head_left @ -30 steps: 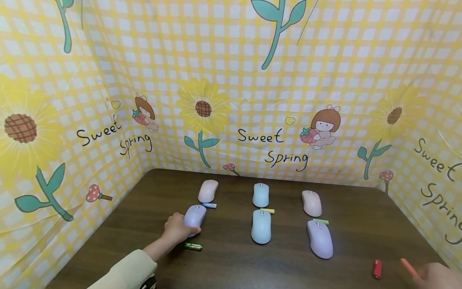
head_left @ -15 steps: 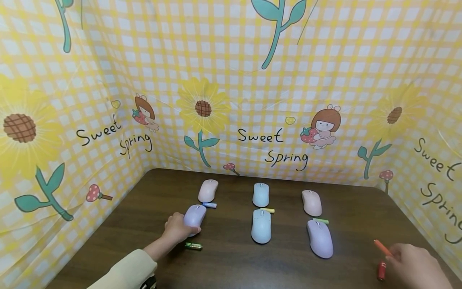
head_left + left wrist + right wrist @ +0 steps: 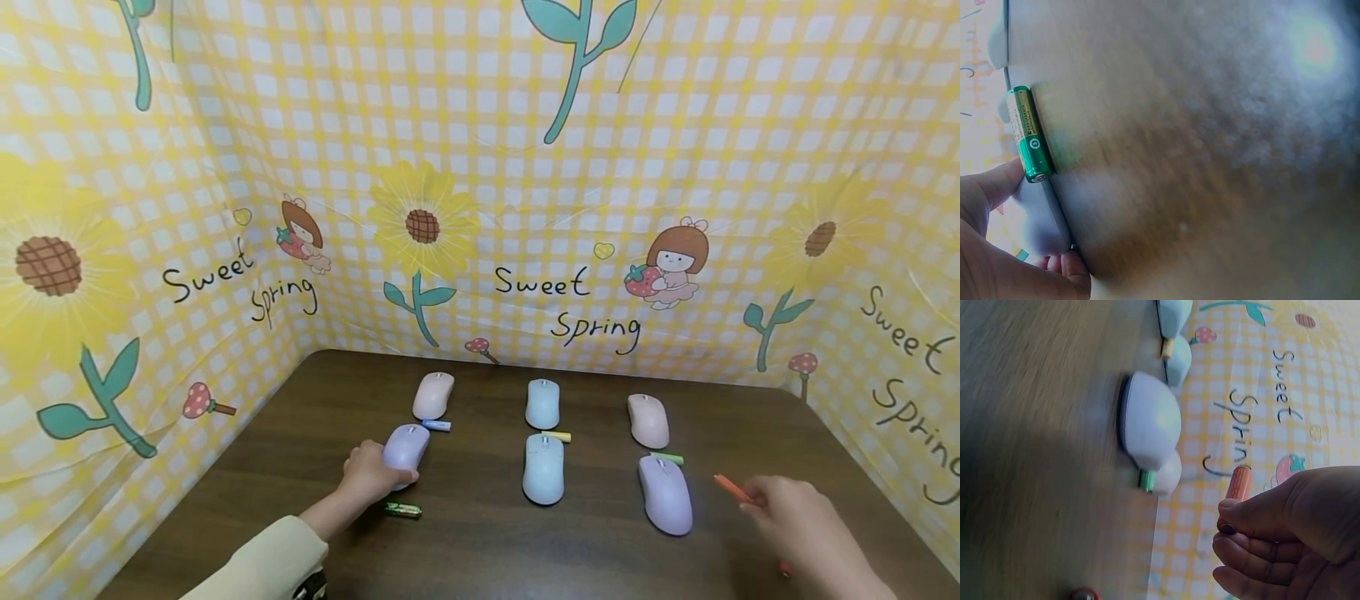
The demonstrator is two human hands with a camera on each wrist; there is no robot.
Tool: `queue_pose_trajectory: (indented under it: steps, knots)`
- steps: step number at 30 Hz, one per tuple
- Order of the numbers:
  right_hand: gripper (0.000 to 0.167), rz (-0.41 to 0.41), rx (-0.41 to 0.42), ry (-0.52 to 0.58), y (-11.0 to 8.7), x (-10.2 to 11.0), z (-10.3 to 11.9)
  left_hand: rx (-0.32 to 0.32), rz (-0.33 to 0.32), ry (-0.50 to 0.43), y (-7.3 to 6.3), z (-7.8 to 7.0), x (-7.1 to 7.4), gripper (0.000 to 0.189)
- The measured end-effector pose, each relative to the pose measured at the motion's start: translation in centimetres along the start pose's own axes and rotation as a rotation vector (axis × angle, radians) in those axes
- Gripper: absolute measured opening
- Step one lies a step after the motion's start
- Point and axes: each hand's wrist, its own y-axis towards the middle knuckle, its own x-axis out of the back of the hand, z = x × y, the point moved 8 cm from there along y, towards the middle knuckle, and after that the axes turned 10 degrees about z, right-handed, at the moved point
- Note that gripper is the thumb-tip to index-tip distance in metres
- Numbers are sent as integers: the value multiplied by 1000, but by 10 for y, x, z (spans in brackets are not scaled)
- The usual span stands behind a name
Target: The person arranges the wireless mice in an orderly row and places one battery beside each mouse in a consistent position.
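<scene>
My left hand (image 3: 369, 473) grips a lavender mouse (image 3: 405, 447) at the left of the table, thumb on the near side and fingers at the far one. Just in front of it lies a green and gold battery (image 3: 403, 510), large in the left wrist view. My right hand (image 3: 798, 517) pinches an orange battery (image 3: 732, 487) between thumb and fingers, held above the table to the right of another lavender mouse (image 3: 665, 496). A red battery (image 3: 784, 568) lies below that hand, mostly hidden by it.
Behind the left mouse are a blue battery (image 3: 437, 425) and a pink mouse (image 3: 433, 396). Mid-table, a yellow battery (image 3: 557, 437) lies between two light-blue mice (image 3: 543, 469). At right, a green battery (image 3: 667, 458) sits between the lavender mouse and a pink mouse (image 3: 648, 421). Checked cloth surrounds the table (image 3: 480, 550).
My right hand has come in from the lower right edge, moving left and away from me with the orange battery, and now covers most of the red battery. The left hand stays put.
</scene>
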Motion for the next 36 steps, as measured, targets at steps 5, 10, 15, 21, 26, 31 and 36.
queue_pose_trajectory:
  steps: [5, 10, 15, 21, 26, 31, 36]
  knots:
    - [9, -61, 91, -45, 7, -2, 21, 5, 6, 1, 0, 0, 0, 58]
    - [12, -88, 155, -51, 12, -7, 39, 11, 10, 4, 1, 1, 0, 59]
    - [17, -106, 206, -43, 15, -12, 56, 13, 10, 1, 2, 2, 0, 60]
    - [21, -86, 249, -42, 21, -21, 76, 13, 9, -4, 2, 3, -1, 60]
    - [21, -49, 291, -51, 28, -32, 92, 14, 11, -6, 2, 3, -1, 60]
    - [22, -65, 345, -106, 33, -42, 107, 13, 14, -8, 2, 3, -1, 61]
    - [20, -76, 401, -151, 38, -53, 120, 14, 17, -9, 3, 4, -3, 62]
